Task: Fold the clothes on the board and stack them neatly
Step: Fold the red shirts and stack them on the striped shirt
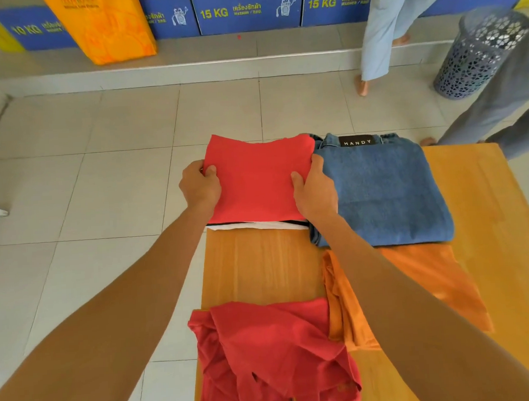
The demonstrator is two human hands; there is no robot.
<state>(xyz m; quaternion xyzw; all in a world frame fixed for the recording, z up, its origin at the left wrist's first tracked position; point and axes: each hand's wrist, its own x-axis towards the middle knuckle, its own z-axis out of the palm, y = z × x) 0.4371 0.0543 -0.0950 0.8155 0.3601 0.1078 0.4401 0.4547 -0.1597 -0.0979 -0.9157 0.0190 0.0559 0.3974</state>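
Now your left hand [199,188] and right hand [315,191] each pinch a side edge of the folded red cloth [256,179], at 12 o'clock on the board [260,262], touching the folded jeans [385,194] at 2 o'clock.

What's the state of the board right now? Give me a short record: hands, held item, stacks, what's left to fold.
left hand: grips the left edge of the folded red garment
right hand: grips its right edge
red garment: folded flat, on top of a stack at the far left of the wooden board; white and dark layers show beneath
folded jeans: beside that stack, to the right, label reads HANDY
unfolded: crumpled red shirt near edge; orange cloth partly under the jeans
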